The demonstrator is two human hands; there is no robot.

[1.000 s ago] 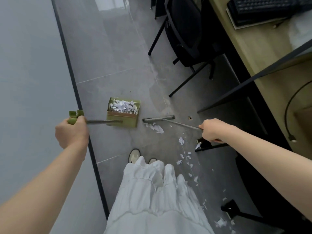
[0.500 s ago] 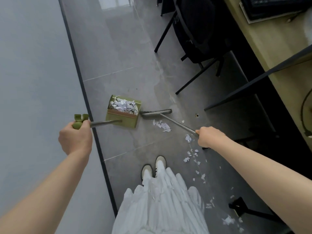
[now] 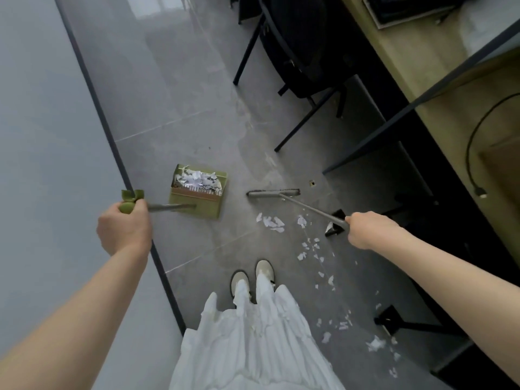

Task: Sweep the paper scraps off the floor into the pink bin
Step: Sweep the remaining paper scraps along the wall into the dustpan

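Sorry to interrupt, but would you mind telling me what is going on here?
A person is sweeping torn paper off the grey floor. The left hand grips the handle of a green dustpan, which already holds a heap of scraps. The right hand grips a broom whose head rests on the floor beside the pan. Paper scraps still lie near the broom and trail back past the person's shoes.

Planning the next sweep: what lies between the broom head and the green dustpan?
Bare grey floor in the head view; the broom head and dustpan stand apart.
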